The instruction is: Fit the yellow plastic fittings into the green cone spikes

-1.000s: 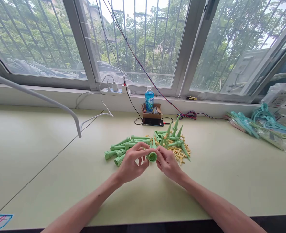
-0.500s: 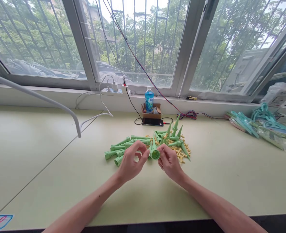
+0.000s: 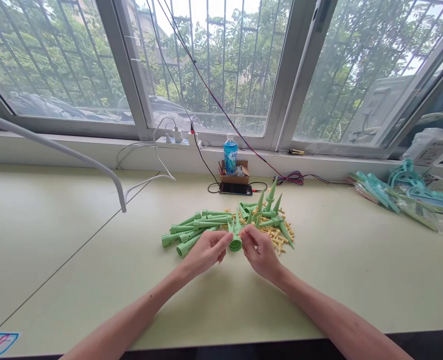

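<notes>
Both of my hands meet over the pale green table (image 3: 74,260) just in front of a pile of parts. A green plastic spike (image 3: 236,241), its round open end facing me, sits between them. My left hand (image 3: 206,256) has its fingertips curled against the spike's left side. Pinching the spike from the right is my right hand (image 3: 259,254). Behind the hands lie several green spikes (image 3: 194,226) in a heap, and small yellow plastic pieces (image 3: 277,235) are scattered to the right of it.
A black phone (image 3: 236,188), a small cardboard box (image 3: 235,176) and a blue-labelled bottle (image 3: 230,156) stand at the back by the window. Cables run from a power strip (image 3: 176,140) on the sill. Teal plastic parts in bags (image 3: 405,192) lie at the far right. A white bent arm (image 3: 56,150) crosses the left.
My left hand dropped lower and its fingers closed in on the spike; the spike came down slightly between both hands.
</notes>
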Demonstrator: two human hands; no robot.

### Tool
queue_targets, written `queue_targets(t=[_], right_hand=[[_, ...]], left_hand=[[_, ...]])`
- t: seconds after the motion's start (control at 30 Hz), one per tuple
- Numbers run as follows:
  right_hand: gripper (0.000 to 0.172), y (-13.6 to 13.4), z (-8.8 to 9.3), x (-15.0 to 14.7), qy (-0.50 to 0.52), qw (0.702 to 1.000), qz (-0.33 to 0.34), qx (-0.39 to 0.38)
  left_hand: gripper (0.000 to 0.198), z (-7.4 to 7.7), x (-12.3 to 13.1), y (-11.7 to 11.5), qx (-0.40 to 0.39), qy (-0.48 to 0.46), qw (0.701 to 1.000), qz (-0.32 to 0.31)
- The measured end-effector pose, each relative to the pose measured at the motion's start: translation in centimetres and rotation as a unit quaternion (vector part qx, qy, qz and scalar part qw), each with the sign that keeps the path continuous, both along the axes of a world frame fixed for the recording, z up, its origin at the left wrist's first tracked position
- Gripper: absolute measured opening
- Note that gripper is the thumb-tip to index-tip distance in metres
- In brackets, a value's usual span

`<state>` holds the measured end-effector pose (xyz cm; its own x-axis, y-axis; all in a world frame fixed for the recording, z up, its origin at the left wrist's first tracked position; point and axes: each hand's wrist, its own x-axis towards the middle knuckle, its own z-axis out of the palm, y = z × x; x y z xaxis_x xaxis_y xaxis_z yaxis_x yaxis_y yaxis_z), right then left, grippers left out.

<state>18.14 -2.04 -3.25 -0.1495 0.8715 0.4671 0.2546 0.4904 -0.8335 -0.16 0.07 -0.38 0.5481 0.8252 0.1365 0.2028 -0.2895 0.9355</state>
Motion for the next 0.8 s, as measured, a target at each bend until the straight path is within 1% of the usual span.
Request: queue_targets(t=[0.13,0.27,0.4,0.53,0.63,0.8], right_hand=[[0.037,0.11,-0.04,0.05,0.004,1.000,0.008,-0.005],[0.036,0.17,-0.06,0.16,-0.002,1.000,0.011,-0.003],[0.038,0.25,0.01,0.25,-0.008,1.000,0.007,-0.001],[0.037,0.30,0.07,0.26,-0.007,1.000,0.006,0.001],[0.036,0.29,0.08,0.24,-0.007,1.000,0.006,0.002],[0.032,0.27,0.11,0.23,-0.016,1.000,-0.002,0.014]], left_hand=[[0.056,0.16,-0.11,-0.06,-0.009,-0.001,1.000,-0.005],[0.051,0.63,-0.06,-0.30,0.011,-0.007,1.000,-0.009],[0.042,0.48,-0.02,-0.29,0.050,-0.013,0.999,-0.006],[0.034,-0.04,-0.16,-0.14,0.106,0.001,0.994,0.003],[0.028,-0.13,-0.26,-0.16,0.140,0.013,0.990,0.005],[0.023,-0.11,-0.31,-0.22,0.164,0.026,0.986,0.007]])
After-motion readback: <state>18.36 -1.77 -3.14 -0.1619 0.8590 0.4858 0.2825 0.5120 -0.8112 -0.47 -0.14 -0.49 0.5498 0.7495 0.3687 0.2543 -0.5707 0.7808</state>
